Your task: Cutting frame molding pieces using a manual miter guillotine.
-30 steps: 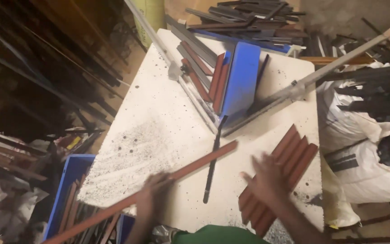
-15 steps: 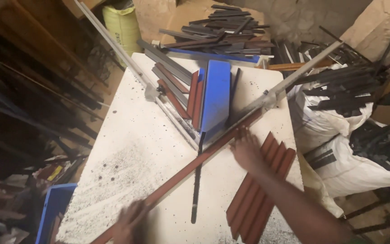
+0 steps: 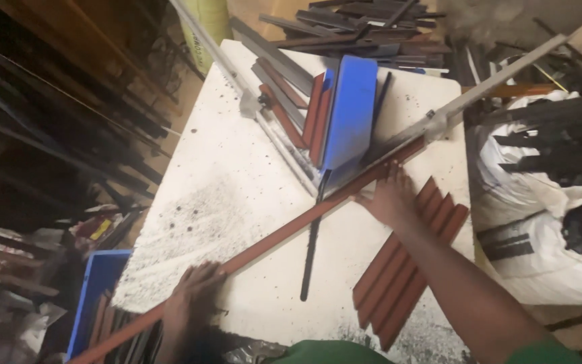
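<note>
Holding: long red-brown bar [image 3: 284, 232] lies diagonally across the white bench [image 3: 237, 168], far end tucked under the grey metal rail [image 3: 479, 91] at upper right, near end past the bench's front edge.
Left hand: left hand [image 3: 193, 303] wrapped over the bar's near end, fingers closed on it; looks like it carries the overhang so the bar stays level.
Right hand: right hand [image 3: 389, 199] pressed flat on the bar close to the rail, fingers spread, pinning rather than gripping; likely keeps the bar snug against the guide.
Guide: two grey rails meet in a V by the blue block [image 3: 348, 111]; bar runs along one leg, probably a stop.
Cut pieces: stack of short red-brown strips [image 3: 405, 269] lies side by side just right of the right forearm, within easy reach.
Dark rod: thin black rod [image 3: 311, 253] under the bar, crossing it, untouched.
Bin: blue crate [image 3: 95, 290] below the bench's left corner, holding more strips.
Side: white sack [image 3: 540, 222] with dark bars at right.
</note>
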